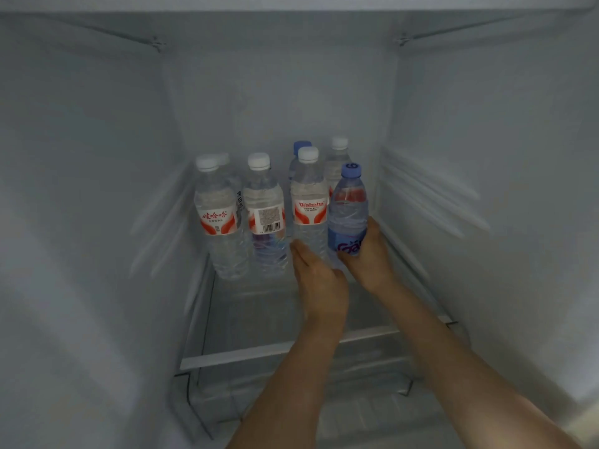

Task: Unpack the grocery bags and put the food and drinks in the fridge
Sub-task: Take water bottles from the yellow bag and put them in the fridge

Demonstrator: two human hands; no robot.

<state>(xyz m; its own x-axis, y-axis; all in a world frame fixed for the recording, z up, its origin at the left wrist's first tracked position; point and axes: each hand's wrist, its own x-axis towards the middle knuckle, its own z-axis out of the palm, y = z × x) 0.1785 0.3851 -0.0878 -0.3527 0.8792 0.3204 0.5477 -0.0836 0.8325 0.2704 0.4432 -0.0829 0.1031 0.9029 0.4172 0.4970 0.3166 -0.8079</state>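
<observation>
The blue-capped bottle (348, 209) is clamped low in the grip of the right hand (366, 251) at the right edge of the fridge shelf (291, 351), closing the row. The left hand (319, 280), fingers straight, braces the adjacent Wahaha bottle (308, 202), probably against tipping.

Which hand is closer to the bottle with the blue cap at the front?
The right hand: it grips the blue-capped bottle round its lower part. The left hand is just beside it, touching the neighbouring Wahaha bottle.
</observation>
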